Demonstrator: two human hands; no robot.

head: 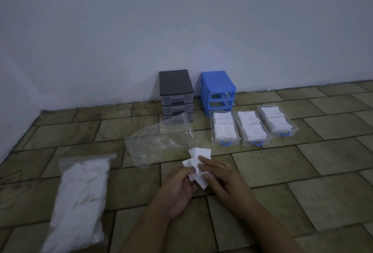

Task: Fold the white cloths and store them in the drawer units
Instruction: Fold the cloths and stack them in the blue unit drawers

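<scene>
Room: dim corner, pale bluish wall above an olive tiled floor (302,172); all the work lies on the floor.
Thing in hand: small crumpled white cloth (198,167), held up just above the tiles, near the middle of my view.
Left hand (177,190): I see its fingers pinching the cloth's lower left edge, palm turned up.
Right hand (224,178): its fingertips (201,160) are curled onto the cloth's right side, so both grips are closed on the same piece.
Supply: sealed clear plastic bag stuffed with white cloths (80,200) lies to my left; an emptied clear plastic bag (159,143) lies just beyond the hands.
Storage: dark grey drawer unit with clear drawers (176,95) and blue plastic drawer frame (219,91) stand against the wall; the blue frame's slots are empty.
Drawers: three clear drawers with blue handles (253,127) sit side by side on the floor before the blue frame, each holding folded white squares.
Handling: I judge the cloth very light, limp and not fragile; it will sag and bunch unless kept taut.
Where to hold: I would pinch two neighbouring corners, shake it flat, then fold edge to edge.
</scene>
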